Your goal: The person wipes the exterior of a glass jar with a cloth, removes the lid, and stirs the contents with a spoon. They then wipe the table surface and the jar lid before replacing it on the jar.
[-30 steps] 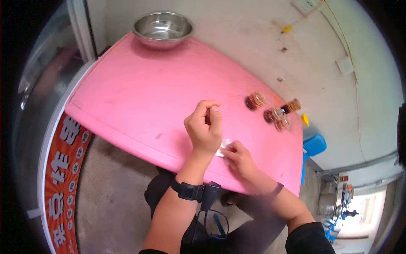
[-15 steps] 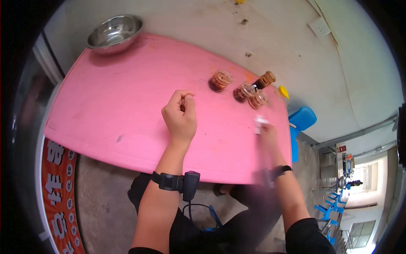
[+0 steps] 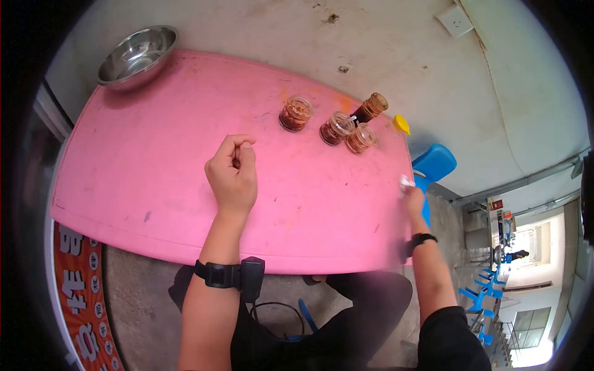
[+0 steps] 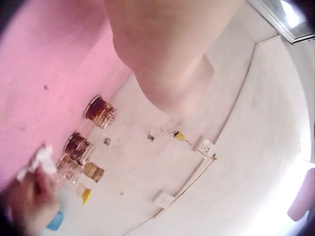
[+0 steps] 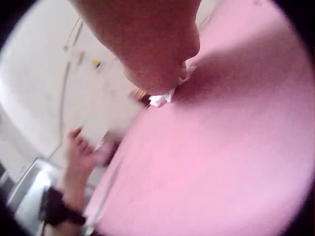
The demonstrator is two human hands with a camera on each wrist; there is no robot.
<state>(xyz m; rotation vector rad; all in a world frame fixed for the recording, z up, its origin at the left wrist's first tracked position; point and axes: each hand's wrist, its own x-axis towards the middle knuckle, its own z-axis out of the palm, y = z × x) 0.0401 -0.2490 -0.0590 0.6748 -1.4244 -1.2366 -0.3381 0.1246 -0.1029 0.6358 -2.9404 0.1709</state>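
Note:
My right hand is at the right edge of the pink table, pinching a crumpled white tissue. In the right wrist view the tissue sticks out under the fingers close over the tabletop. My left hand is held above the middle of the table, its fingers loosely curled with nothing visible in them. Beyond it stands a glass jar of dark red-brown sauce. Two similar jars, one dark and one lighter, stand together to its right.
Behind the jars is a brown-topped bottle of dark liquid, with a yellow-capped container beside it. A steel bowl sits at the far left corner. A blue chair is past the right edge, and a wall borders the back.
My right hand has swept the tissue from beside the left hand rightward to the table's right edge. My left hand keeps its curled shape. The head view has shifted right.

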